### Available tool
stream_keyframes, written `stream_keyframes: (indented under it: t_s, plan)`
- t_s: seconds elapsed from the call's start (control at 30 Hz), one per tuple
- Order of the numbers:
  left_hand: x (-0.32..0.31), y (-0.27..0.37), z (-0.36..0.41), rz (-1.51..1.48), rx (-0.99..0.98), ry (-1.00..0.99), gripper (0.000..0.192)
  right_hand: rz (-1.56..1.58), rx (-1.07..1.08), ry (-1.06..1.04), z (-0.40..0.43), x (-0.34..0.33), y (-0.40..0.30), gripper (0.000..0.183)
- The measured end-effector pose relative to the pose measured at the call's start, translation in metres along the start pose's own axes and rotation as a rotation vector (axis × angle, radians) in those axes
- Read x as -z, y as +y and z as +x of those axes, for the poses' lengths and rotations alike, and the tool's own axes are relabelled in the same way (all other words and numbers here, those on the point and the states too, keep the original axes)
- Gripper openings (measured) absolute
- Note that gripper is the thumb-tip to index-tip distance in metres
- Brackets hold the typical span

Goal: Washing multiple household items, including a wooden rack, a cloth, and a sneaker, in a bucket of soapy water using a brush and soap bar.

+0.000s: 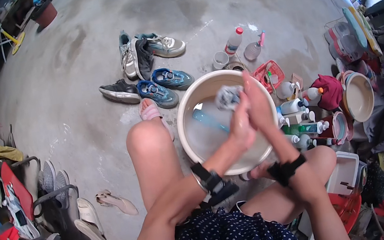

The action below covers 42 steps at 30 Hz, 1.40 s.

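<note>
A cream plastic basin (183,129) of cloudy water stands between my knees. Over it, my left hand (241,125) grips a crumpled grey-and-white wad (229,97), perhaps cloth or mesh; blur leaves its kind unclear. My right hand (258,103) presses against the left one with its fingers stretched out, and its palm side is hidden. A translucent blue long-handled object (211,120) lies in the water, partly covered by my left hand. Black straps circle both wrists.
Blue sneakers (158,93) and several other shoes (164,44) sit beyond the basin. A red-capped bottle (233,42), a spray bottle (253,50), a clear cup (220,60) and a red basket (269,74) stand nearby. Pump bottles (294,106) crowd the right side, beside another basin (359,97).
</note>
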<state>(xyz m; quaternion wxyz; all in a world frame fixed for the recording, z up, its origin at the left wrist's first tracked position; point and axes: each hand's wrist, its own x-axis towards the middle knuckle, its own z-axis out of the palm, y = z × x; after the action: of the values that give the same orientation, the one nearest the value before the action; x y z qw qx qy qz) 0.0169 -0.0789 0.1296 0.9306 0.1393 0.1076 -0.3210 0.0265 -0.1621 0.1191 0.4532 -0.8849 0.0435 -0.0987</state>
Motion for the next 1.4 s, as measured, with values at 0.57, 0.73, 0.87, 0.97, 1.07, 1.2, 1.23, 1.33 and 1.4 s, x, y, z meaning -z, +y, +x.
stream_keyframes:
  t_s: [0.57, 0.73, 0.87, 0.97, 1.07, 1.2, 1.23, 1.33, 1.4]
  plan:
    - [0.008, 0.002, 0.011, 0.081, -0.003, 0.045, 0.050, -0.078, 0.187, 0.142, -0.017, -0.007, -0.002, 0.049]
    - [0.035, 0.008, 0.033, 0.074, -0.103, -0.052, 0.048, 0.063, 0.076, 0.088, -0.022, -0.024, -0.013, 0.044]
    - [0.027, -0.007, 0.023, 0.037, -0.104, -0.060, 0.045, -0.028, 0.096, 0.081, -0.010, -0.013, 0.017, 0.043]
    - [0.000, -0.002, -0.008, 0.077, -0.040, -0.040, 0.047, 0.336, -0.612, -0.060, 0.013, 0.013, -0.009, 0.045]
    - [0.031, 0.011, 0.032, 0.168, -0.127, 0.028, 0.047, -0.020, 0.071, 0.063, -0.029, -0.014, -0.021, 0.045]
    - [0.013, -0.025, 0.002, 0.011, -0.002, 0.058, 0.040, 0.317, -0.135, -0.041, 0.004, 0.016, 0.031, 0.045]
    - [0.013, -0.021, 0.001, 0.012, -0.006, 0.063, 0.040, 0.497, -0.381, -0.124, 0.012, 0.022, 0.032, 0.045]
    - [0.014, 0.005, 0.015, 0.065, 0.118, 0.099, 0.044, 0.035, -0.046, 0.051, -0.026, -0.012, 0.008, 0.044]
    - [0.023, 0.002, 0.026, 0.111, 0.040, 0.129, 0.044, 0.120, -0.076, 0.033, -0.019, -0.008, 0.000, 0.044]
